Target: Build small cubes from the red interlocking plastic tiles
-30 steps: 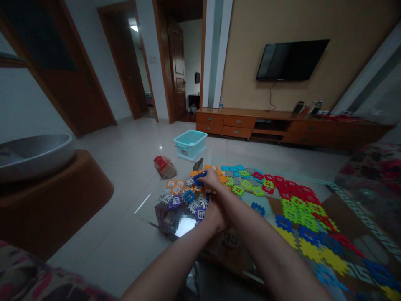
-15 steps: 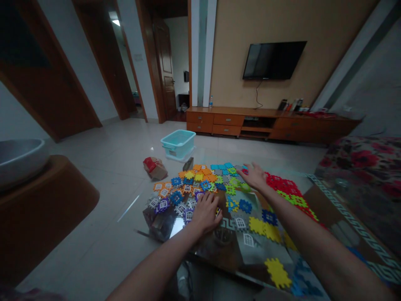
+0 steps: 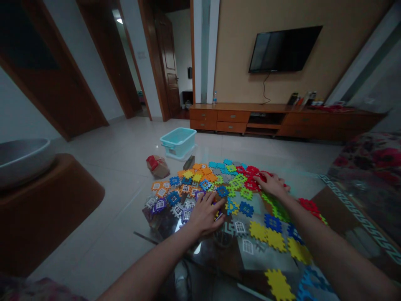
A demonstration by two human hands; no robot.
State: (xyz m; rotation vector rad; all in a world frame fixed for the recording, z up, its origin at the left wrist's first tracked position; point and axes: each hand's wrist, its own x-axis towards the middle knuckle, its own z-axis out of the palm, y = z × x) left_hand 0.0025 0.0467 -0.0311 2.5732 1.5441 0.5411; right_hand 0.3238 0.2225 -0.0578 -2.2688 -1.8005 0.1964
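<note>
Many toothed plastic building tiles lie on a glass-topped table. My left hand [image 3: 206,213] rests low among them, its fingers spread, beside white window tiles [image 3: 177,210]. A small yellow and dark piece shows partly beneath its fingers; I cannot tell whether it is gripped. Further right, my right hand [image 3: 273,186] reaches over red tiles [image 3: 250,177], fingers stretched out and touching them. Lime green tiles [image 3: 238,182] lie just left of these. Nearer me are yellow tiles [image 3: 275,239] and a blue tile [image 3: 273,223]. Orange tiles [image 3: 203,170] are at the far left.
Beyond the table, a light-blue plastic tub [image 3: 178,143] stands on the floor, with a red and brown paper bag [image 3: 157,166] closer. A metal bowl [image 3: 25,154] sits on a brown seat at left. A wooden TV cabinet [image 3: 232,117] lines the wall.
My right hand has moved right, from the grey and light-blue tiles onto the red ones. Red tiles now lie further left, against the lime green ones. My left hand stays in nearly the same place.
</note>
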